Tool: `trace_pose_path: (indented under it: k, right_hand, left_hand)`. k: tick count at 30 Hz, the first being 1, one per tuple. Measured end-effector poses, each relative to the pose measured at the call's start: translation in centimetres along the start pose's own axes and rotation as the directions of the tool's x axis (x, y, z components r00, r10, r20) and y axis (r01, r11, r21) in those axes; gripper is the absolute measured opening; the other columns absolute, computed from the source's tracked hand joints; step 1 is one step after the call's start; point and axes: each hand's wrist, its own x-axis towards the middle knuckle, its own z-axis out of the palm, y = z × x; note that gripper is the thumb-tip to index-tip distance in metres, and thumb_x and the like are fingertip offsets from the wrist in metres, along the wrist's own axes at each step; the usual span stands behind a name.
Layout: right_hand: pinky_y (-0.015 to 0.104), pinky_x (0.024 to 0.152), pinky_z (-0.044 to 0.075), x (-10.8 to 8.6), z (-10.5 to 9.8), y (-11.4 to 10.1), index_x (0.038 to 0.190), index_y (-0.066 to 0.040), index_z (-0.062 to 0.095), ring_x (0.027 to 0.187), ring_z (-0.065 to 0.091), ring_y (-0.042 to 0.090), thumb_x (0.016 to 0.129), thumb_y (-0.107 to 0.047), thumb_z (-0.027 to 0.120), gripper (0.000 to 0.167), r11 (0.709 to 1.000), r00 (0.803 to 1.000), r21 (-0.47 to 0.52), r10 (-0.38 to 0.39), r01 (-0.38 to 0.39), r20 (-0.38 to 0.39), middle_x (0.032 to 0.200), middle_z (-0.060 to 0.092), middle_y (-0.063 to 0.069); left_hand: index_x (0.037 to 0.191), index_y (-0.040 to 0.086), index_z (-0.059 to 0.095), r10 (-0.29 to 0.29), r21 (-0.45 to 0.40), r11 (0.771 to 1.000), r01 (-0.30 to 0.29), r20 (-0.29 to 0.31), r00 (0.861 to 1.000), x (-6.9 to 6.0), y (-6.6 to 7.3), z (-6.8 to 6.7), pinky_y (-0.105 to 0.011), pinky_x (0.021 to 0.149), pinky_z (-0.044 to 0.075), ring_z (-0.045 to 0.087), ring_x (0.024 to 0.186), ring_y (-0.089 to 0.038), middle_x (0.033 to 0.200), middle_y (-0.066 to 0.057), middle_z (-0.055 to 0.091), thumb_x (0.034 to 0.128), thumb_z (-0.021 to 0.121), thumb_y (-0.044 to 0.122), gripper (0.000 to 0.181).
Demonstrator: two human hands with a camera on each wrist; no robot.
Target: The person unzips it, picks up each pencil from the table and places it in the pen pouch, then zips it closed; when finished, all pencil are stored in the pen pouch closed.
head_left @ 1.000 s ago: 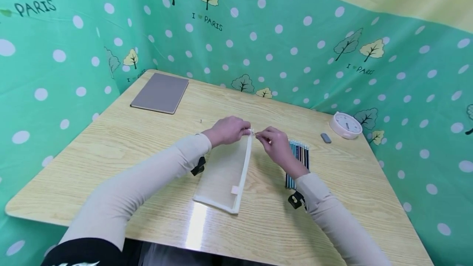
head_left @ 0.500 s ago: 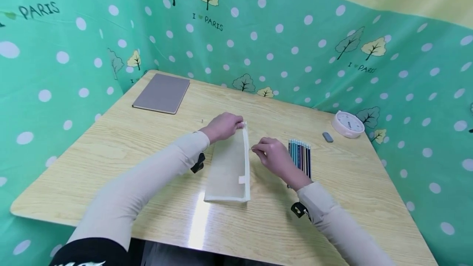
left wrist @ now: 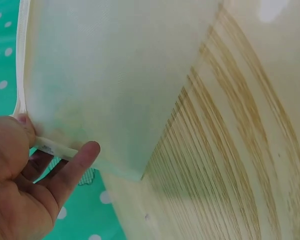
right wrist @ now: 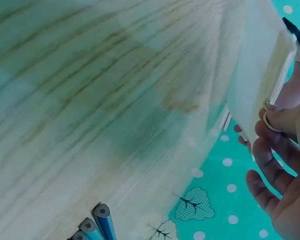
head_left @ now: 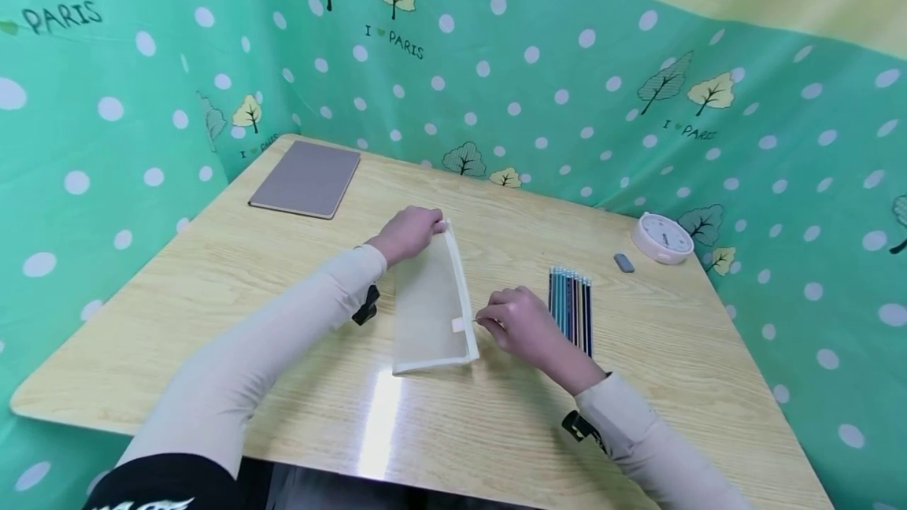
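Note:
A translucent off-white zipper pouch is held partly raised over the wooden table, its zipper edge facing right. My left hand pinches the pouch's far top corner; in the left wrist view, that hand has its thumb and fingers at the corner. Near the lower end of the zipper, my right hand pinches the zipper pull. The right wrist view shows the pull's ring between the thumb and index finger of this hand, the other fingers loosely bent. A small pale tag shows beside the zipper.
Several blue and dark pencils lie in a row just right of my right hand. Farther right are a grey eraser and a round white clock. A grey notebook lies at the table's back left.
My right hand has drawn the zipper pull along the edge toward me, from the far end to near the lower end. My left hand has shifted slightly up and left, lifting the corner.

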Motion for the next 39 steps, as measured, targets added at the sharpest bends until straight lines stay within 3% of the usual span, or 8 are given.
trace_pose_path:
  k: [8, 15, 19, 22, 28, 32, 35, 39]
  right_hand:
    - [0.029, 0.065, 0.051, -0.3, -0.5, -0.5, 0.082, -0.010, 0.081, 0.067, 0.066, 0.011, 0.082, -0.006, 0.085, 0.006, 1.000, 0.998, 0.002, -0.023, 0.023, 0.059, 0.076, 0.072, -0.002]
    - [0.032, 0.071, 0.055, -0.5, -1.7, -1.1, 0.084, -0.009, 0.082, 0.066, 0.065, 0.009, 0.081, -0.003, 0.084, 0.007, 0.996, 0.985, 0.032, -0.090, 0.086, 0.148, 0.074, 0.070, -0.003]
    - [0.035, 0.071, 0.057, -0.6, -2.8, -1.4, 0.081, -0.008, 0.081, 0.063, 0.060, 0.009, 0.080, 0.002, 0.083, 0.010, 0.993, 0.990, 0.009, -0.118, 0.117, 0.080, 0.072, 0.066, -0.002]
    - [0.036, 0.071, 0.057, -0.4, -3.6, -1.6, 0.080, -0.009, 0.080, 0.062, 0.058, 0.009, 0.081, 0.002, 0.082, 0.011, 0.993, 0.993, -0.015, -0.115, 0.116, 0.041, 0.071, 0.065, -0.003]
    - [0.033, 0.064, 0.053, -0.3, -5.4, -1.5, 0.084, -0.010, 0.081, 0.061, 0.061, 0.008, 0.083, -0.002, 0.083, 0.008, 1.000, 1.000, -0.006, -0.014, 0.014, -0.006, 0.075, 0.071, -0.003]
    - [0.034, 0.060, 0.051, -0.1, -6.7, -1.0, 0.084, -0.007, 0.080, 0.058, 0.060, 0.008, 0.081, 0.001, 0.083, 0.009, 0.999, 0.994, -0.013, 0.032, -0.034, -0.100, 0.075, 0.072, -0.001]
    - [0.036, 0.062, 0.055, 0.2, -7.1, -1.0, 0.082, -0.007, 0.080, 0.058, 0.061, 0.008, 0.080, 0.002, 0.082, 0.009, 0.999, 0.987, -0.031, 0.018, -0.024, -0.162, 0.073, 0.072, 0.000]
    - [0.034, 0.061, 0.053, 0.6, -6.9, -1.5, 0.081, -0.008, 0.079, 0.060, 0.064, 0.009, 0.080, 0.001, 0.081, 0.009, 1.000, 0.980, -0.027, -0.021, 0.016, -0.200, 0.072, 0.071, 0.000]
  left_hand:
    - [0.101, 0.002, 0.063, 0.001, -0.019, 1.000, -0.002, -0.006, 1.000, 0.0, -0.7, -0.1, -0.041, 0.077, 0.056, 0.059, 0.079, -0.027, 0.081, -0.012, 0.061, 0.1106, 0.048, 0.023, 0.028]
    - [0.099, 0.001, 0.062, -0.073, -0.038, 0.997, 0.073, -0.015, 0.997, -0.1, -1.8, -1.1, -0.039, 0.074, 0.053, 0.054, 0.077, -0.025, 0.083, -0.013, 0.060, 0.1108, 0.048, 0.022, 0.028]
    - [0.098, 0.000, 0.064, -0.133, -0.136, 0.982, 0.129, -0.021, 0.991, -0.1, -2.3, -1.7, -0.035, 0.068, 0.054, 0.057, 0.072, -0.023, 0.083, -0.013, 0.060, 0.1102, 0.050, 0.022, 0.029]
    - [0.103, -0.002, 0.066, -0.132, -0.168, 0.978, 0.123, -0.044, 0.990, -0.1, -2.5, -2.0, -0.037, 0.071, 0.057, 0.061, 0.078, -0.026, 0.090, -0.016, 0.062, 0.1099, 0.051, 0.023, 0.030]
    - [0.129, 0.005, 0.068, -0.156, -0.096, 0.984, 0.148, -0.082, 0.984, -0.8, -2.6, -2.4, -0.048, 0.087, 0.055, 0.057, 0.105, -0.032, 0.117, -0.019, 0.060, 0.1092, 0.052, 0.032, 0.037]
    - [0.129, 0.001, 0.064, -0.130, -0.178, 0.978, 0.113, -0.089, 0.988, -1.0, -2.3, -2.8, -0.047, 0.083, 0.053, 0.058, 0.094, -0.032, 0.105, -0.020, 0.063, 0.1125, 0.044, 0.030, 0.038]
    - [0.121, 0.001, 0.058, -0.119, -0.322, 0.943, 0.089, -0.073, 0.990, -1.0, -1.9, -2.8, -0.040, 0.075, 0.051, 0.055, 0.083, -0.028, 0.095, -0.016, 0.061, 0.1140, 0.034, 0.029, 0.038]
    - [0.113, 0.006, 0.053, -0.153, -0.495, 0.860, 0.127, -0.013, 0.988, -1.2, -1.3, -2.4, -0.031, 0.069, 0.049, 0.057, 0.085, -0.027, 0.101, -0.015, 0.059, 0.1119, 0.029, 0.038, 0.039]
